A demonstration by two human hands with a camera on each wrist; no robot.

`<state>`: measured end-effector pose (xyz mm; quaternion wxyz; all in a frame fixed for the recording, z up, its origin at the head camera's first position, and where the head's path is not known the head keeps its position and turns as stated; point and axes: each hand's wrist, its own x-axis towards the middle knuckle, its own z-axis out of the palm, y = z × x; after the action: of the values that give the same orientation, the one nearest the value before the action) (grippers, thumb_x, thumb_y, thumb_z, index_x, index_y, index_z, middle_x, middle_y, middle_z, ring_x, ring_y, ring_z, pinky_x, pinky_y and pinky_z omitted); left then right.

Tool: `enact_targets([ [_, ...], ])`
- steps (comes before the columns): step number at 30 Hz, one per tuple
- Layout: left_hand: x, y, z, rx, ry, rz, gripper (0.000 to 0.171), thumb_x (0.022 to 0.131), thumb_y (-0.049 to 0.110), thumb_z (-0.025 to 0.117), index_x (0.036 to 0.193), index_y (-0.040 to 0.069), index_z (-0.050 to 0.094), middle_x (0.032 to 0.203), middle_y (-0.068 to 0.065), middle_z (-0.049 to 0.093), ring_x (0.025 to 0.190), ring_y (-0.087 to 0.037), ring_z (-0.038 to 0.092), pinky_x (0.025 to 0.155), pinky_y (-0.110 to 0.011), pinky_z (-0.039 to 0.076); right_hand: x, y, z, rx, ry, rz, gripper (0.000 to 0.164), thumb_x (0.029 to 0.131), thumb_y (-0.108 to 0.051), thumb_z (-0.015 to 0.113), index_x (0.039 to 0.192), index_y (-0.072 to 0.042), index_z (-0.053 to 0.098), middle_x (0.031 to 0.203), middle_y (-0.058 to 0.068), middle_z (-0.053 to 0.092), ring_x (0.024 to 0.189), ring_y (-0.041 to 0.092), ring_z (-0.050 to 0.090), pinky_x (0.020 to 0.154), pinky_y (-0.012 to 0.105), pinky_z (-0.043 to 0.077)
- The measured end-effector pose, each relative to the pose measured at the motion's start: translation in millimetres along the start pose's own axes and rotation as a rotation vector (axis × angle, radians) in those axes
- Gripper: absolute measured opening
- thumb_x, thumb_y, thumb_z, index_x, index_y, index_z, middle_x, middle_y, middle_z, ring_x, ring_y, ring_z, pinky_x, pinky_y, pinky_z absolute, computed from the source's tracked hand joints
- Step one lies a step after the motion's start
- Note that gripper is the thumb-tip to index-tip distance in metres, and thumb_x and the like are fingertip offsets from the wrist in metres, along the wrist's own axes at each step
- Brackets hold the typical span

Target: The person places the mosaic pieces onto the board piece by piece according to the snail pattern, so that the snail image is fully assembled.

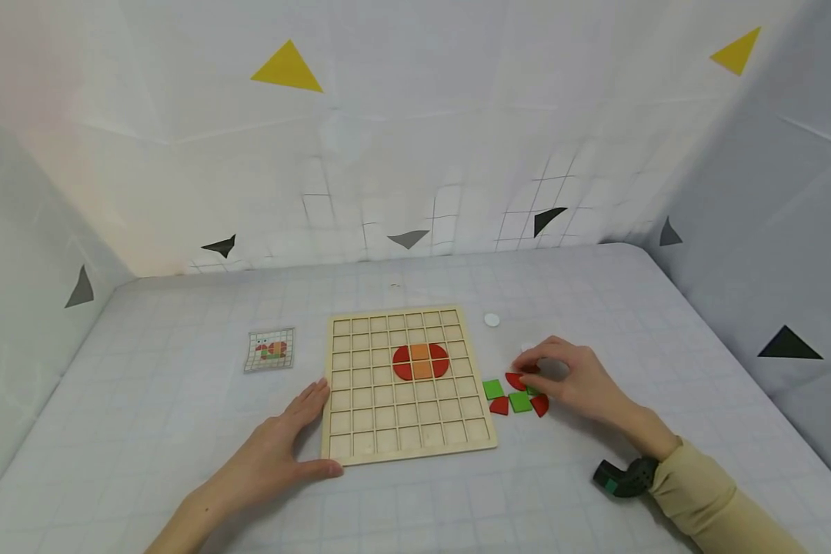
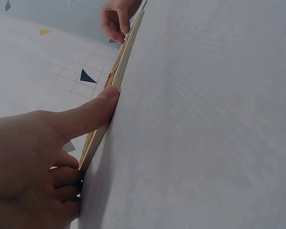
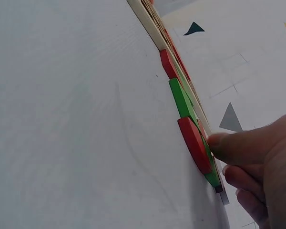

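Note:
A wooden grid board [image 1: 360, 442] lies flat on the table. On it, two orange squares [image 1: 421, 362] stand between red quarter-round pieces [image 1: 402, 362], forming a rounded shape. My left hand [image 1: 270, 454] rests at the board's near left corner, thumb on the front edge [image 2: 102, 126] and fingers along the left side. Right of the board lie green squares [image 1: 493, 389] and red quarter-round pieces [image 1: 498, 405]. My right hand [image 1: 578, 381] is over this group, thumb and index finger apart, thumb touching the pieces. Part of a green piece [image 3: 212, 178] and a red piece lies under the hand.
A small picture card [image 1: 270, 350] with a coloured grid figure lies left of the board. A white disc [image 1: 492, 319] lies beyond the board's right side. White cloth walls [image 1: 415, 154] with triangle markers enclose the table's back and sides. A black strap [image 1: 626, 477] is on my right wrist.

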<state>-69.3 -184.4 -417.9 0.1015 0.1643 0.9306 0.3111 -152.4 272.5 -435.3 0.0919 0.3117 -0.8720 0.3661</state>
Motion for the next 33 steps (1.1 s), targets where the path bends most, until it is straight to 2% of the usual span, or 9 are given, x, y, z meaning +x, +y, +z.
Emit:
enact_targets([
  [6, -0.1, 0.2, 0.1, -0.001, -0.003, 0.001, 0.11, 0.073, 0.062, 0.079, 0.157, 0.012, 0.031, 0.165, -0.003, 0.026, 0.152, -0.029, 0.025, 0.111, -0.065, 0.032, -1, 3, -2, -0.024, 0.058, 0.005, 0.036, 0.078, 0.005, 0.081, 0.106, -0.017, 0.075, 0.098, -0.005, 0.072, 0.091, 0.012, 0.066, 0.087, 0.014, 0.048],
  [13, -0.1, 1.0, -0.1, 0.002, -0.004, -0.001, 0.109, 0.073, 0.062, 0.079, 0.157, 0.012, 0.031, 0.165, -0.004, 0.026, 0.151, -0.029, 0.026, 0.111, -0.065, 0.033, -4, 9, -5, -0.068, 0.052, 0.083, 0.044, 0.079, 0.014, 0.074, 0.109, -0.017, 0.075, 0.102, -0.008, 0.071, 0.098, 0.01, 0.065, 0.093, 0.01, 0.043],
  [18, 0.1, 1.5, -0.3, 0.004, -0.005, -0.005, 0.11, 0.073, 0.06, 0.08, 0.157, 0.012, 0.031, 0.165, -0.003, 0.026, 0.152, -0.028, 0.025, 0.111, -0.064, 0.033, -5, 13, -5, -0.07, 0.07, 0.075, 0.048, 0.077, 0.02, 0.07, 0.109, -0.014, 0.074, 0.103, -0.006, 0.072, 0.095, 0.011, 0.065, 0.092, 0.009, 0.043],
  [27, 0.4, 1.0, 0.3, 0.01, 0.0, -0.001, 0.109, 0.072, 0.059, 0.081, 0.157, 0.011, 0.032, 0.165, -0.004, 0.026, 0.151, -0.029, 0.026, 0.11, -0.065, 0.033, -2, 13, -2, -0.107, 0.102, 0.109, 0.036, 0.076, 0.0, 0.084, 0.105, -0.018, 0.075, 0.098, -0.01, 0.071, 0.094, 0.007, 0.063, 0.087, 0.012, 0.046],
  [33, 0.8, -0.1, 1.4, 0.01, 0.004, 0.005, 0.11, 0.072, 0.059, 0.081, 0.157, 0.01, 0.032, 0.165, -0.006, 0.027, 0.151, -0.03, 0.027, 0.11, -0.064, 0.034, 4, 10, 1, -0.115, 0.063, 0.048, 0.041, 0.076, -0.001, 0.085, 0.113, -0.015, 0.075, 0.102, -0.007, 0.071, 0.097, 0.01, 0.063, 0.087, 0.014, 0.047],
])
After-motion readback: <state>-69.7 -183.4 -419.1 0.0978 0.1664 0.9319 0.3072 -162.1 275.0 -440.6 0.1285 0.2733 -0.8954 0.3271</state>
